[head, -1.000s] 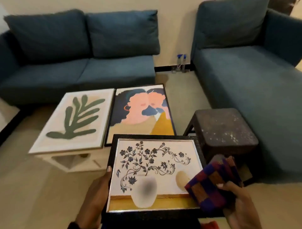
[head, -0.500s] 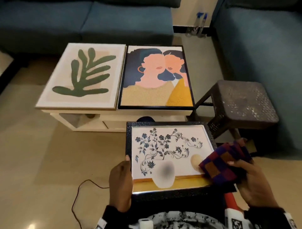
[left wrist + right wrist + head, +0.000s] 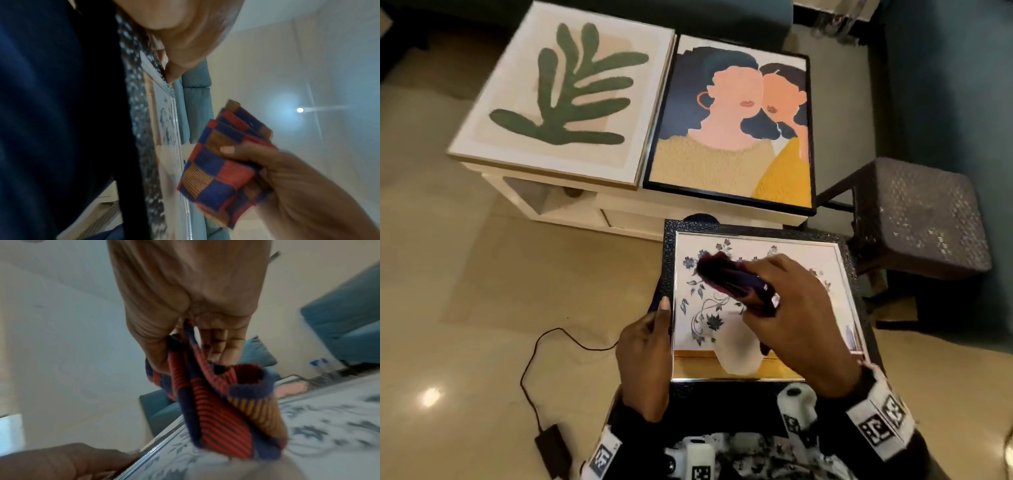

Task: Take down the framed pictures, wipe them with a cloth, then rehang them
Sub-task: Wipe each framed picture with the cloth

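On the lap, low in the head view: a floral picture (image 3: pixel 756 274) in a dark textured frame, face up, printed with blue flowers above a pale vase. Held at its left edge by the left hand (image 3: pixel 645 356), thumb laid along the frame, fingers hidden beneath. Pressed against the upper left of the glass: a folded checked cloth (image 3: pixel 729 277) in red, blue and orange, pinched between the thumb and fingers of the right hand (image 3: pixel 798 318). Beyond the knees, a white coffee table (image 3: pixel 571 202) carrying two more framed pictures lying flat and side by side, edges nearly touching: a green leaf print (image 3: pixel 571 89) in a pale frame on the left, a portrait of two figures (image 3: pixel 736 126) in a black frame on the right. Just right of the table, a dark stool (image 3: pixel 917 216). Behind and to the right, blue sofas (image 3: pixel 945 85). On the tiled floor (image 3: pixel 465 291) at left, a black cable and adapter (image 3: pixel 551 445).
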